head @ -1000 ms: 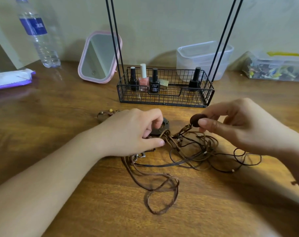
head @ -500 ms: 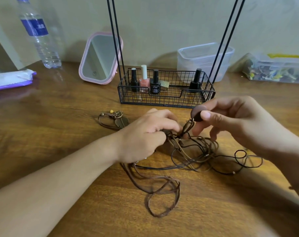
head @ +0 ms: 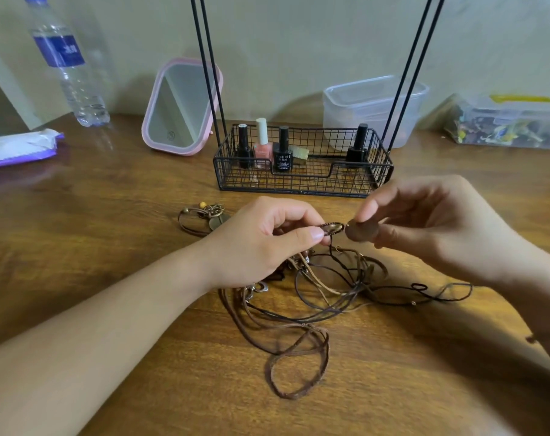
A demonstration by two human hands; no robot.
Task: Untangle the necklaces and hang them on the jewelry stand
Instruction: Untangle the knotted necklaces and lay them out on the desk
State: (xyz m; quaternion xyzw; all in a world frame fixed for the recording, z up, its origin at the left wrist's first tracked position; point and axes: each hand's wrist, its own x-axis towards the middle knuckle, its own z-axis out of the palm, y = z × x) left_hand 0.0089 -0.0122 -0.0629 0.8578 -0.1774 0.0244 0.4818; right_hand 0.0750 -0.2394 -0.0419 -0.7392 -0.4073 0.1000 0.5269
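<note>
Pinching an oval metal pendant (head: 332,228) between thumb and forefinger, the left hand (head: 261,243) holds it above the table; remaining fingers curled. The right hand (head: 437,221) grips a round brown disc pendant (head: 362,231) between thumb and fingertips, just beside the oval one. Both pendants are raised off the wood. Their cords drop into the tangled necklaces (head: 324,287), a heap of brown and dark cords lying on the wooden table (head: 110,234) under and between the hands, one brown loop trailing toward the viewer. A separate beaded pendant piece (head: 206,214) lies left of the left hand.

Containers: wire basket (head: 302,180), base of the jewelry stand (head: 207,58), holds three black nail polish bottles (head: 281,151), one pink bottle (head: 262,143) and a small gold item. Clear plastic tub (head: 374,105) behind it; contents cannot be told. Lidded clear box (head: 506,124) at far right holds mixed small coloured items.

Versus 0.5 s earlier: left hand was knuckles-down in the tangle; it has now lifted with the oval pendant. Right hand's disc sits closer to the left fingers.
</note>
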